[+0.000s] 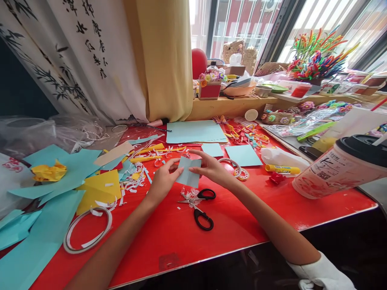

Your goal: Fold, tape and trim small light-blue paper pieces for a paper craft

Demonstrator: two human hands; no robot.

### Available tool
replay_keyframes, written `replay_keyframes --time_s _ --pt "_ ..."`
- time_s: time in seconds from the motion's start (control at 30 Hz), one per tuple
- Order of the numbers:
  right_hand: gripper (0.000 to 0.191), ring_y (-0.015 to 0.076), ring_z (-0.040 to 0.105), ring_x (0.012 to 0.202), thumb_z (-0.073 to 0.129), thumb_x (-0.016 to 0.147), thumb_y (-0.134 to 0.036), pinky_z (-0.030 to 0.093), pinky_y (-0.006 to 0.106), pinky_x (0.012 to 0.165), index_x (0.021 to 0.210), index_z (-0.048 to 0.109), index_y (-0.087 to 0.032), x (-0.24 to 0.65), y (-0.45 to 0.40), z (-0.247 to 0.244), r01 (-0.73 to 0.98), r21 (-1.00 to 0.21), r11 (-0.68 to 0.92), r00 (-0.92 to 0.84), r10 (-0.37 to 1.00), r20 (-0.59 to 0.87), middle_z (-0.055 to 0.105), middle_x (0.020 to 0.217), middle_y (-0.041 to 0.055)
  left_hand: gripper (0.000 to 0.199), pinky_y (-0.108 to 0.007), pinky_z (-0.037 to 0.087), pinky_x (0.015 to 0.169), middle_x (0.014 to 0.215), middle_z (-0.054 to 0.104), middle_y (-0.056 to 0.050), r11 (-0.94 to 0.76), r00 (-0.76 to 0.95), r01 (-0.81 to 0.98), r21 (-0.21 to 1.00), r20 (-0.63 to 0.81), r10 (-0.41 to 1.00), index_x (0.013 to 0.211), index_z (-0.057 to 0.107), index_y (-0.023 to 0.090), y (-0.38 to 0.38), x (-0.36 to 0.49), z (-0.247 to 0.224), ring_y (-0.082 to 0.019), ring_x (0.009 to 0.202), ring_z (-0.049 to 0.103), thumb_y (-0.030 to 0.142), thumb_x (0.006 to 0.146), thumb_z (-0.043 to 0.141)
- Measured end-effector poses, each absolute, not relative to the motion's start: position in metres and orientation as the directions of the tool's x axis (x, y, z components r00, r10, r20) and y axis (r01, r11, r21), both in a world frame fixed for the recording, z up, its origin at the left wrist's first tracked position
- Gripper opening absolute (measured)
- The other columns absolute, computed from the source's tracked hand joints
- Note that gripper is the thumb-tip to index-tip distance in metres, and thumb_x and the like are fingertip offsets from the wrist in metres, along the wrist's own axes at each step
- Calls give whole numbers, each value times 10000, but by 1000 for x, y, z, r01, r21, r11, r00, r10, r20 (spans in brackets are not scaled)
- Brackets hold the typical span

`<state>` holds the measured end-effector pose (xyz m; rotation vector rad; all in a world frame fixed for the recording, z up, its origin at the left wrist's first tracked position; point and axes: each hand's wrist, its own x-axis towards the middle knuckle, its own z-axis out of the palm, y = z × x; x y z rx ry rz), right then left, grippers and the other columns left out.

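Observation:
A small light-blue paper piece (pixel 189 172) is held up above the red table (pixel 163 237), between both hands. My left hand (pixel 165 177) pinches its left edge with thumb and fingers. At its right edge, my right hand (pixel 209 167) grips it with the thumb in front and fingers behind. Just below the paper lie open scissors (pixel 198 207) with black handles, over small white scraps (pixel 191 194). Two light-blue squares, one smaller (pixel 212 149) and one larger (pixel 243 155), rest beyond my right hand. Farther back is a stack of light-blue sheets (pixel 195 131).
Blue offcuts (pixel 57 221), yellow paper (pixel 99 189) and a tape roll (pixel 87 230) cover the left side. To the right are a glue stick (pixel 282 169), a large lidded cup (pixel 338 169) and another tape ring (pixel 229 163). Colourful scraps (pixel 248 135) lie at the back.

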<state>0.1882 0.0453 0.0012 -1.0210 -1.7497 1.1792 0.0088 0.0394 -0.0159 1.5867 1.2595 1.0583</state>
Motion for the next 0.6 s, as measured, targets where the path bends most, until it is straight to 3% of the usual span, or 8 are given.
replay_keyframes --time_s 0.13,0.23,0.37,0.6 --pt "495 151 544 767 608 723 -337 483 272 620 1190 494 -218 190 46 4 226 -954 198 -385 917 99 575 981 57 375 -255 470 649 925 653 -56 -129 132 94 987 117 984 1071 583 191 40 8 -14 -171 795 591 369 741 574" --pt "324 149 551 753 558 757 -366 477 279 654 994 607 -150 190 48 2 188 -972 142 -364 929 66 594 872 62 361 -261 469 683 983 658 -55 -118 129 31 993 113 985 1058 619 198 38 9 -10 -182 847 588 357 735 588" --pt "298 127 529 684 536 763 -400 458 260 615 849 625 -128 190 49 -1 110 -988 108 -330 942 66 578 761 44 344 -281 464 754 1029 655 -56 -133 153 66 989 122 981 1030 647 193 34 9 -5 -213 949 568 361 737 585" --pt "310 105 459 614 507 777 -426 379 229 556 798 623 -139 188 47 -2 185 -963 197 -327 936 128 523 665 11 314 -247 454 705 915 667 -42 -205 209 155 966 170 963 934 671 180 30 12 1 -180 856 571 413 753 564"
